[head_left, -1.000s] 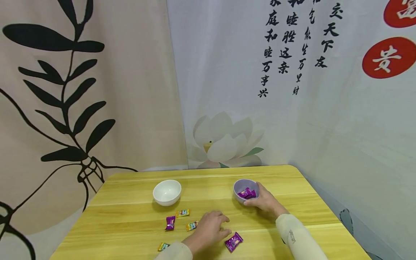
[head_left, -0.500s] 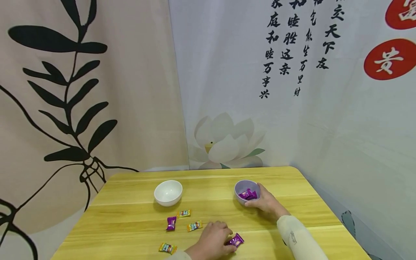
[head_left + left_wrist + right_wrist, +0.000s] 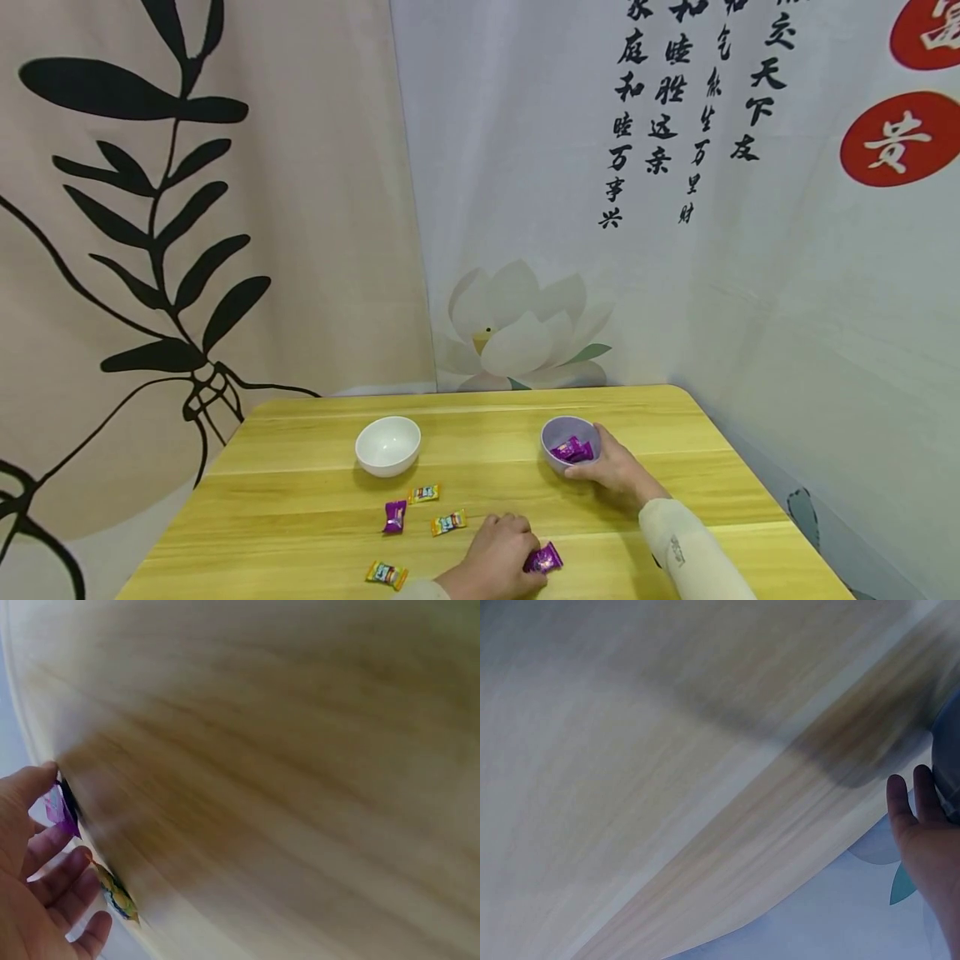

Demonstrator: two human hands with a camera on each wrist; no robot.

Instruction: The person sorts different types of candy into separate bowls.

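Note:
My left hand (image 3: 498,557) is low in the head view, its thumb and forefinger at a purple wrapped candy (image 3: 544,558) on the table. In the left wrist view, the thumb and forefinger of the left hand (image 3: 34,862) pinch that purple candy (image 3: 60,808) from both sides. My right hand (image 3: 619,468) grips the side of a small lilac bowl (image 3: 551,454), thumb at the near rim and fingers round the far side. Purple candies (image 3: 572,450) lie inside it. Only the edge of the bowl (image 3: 946,757) shows in the right wrist view.
A white bowl (image 3: 387,447) stands at the back left of the wooden table (image 3: 300,467). Between it and my left hand lie another purple candy (image 3: 394,517) and yellow candies (image 3: 448,522), one of them (image 3: 386,574) near the front. A printed curtain (image 3: 517,208) hangs behind.
My left hand has come down and right, from above the table onto the purple candy, uncovering the yellow candies. The right hand has kept its grip on the lilac bowl.

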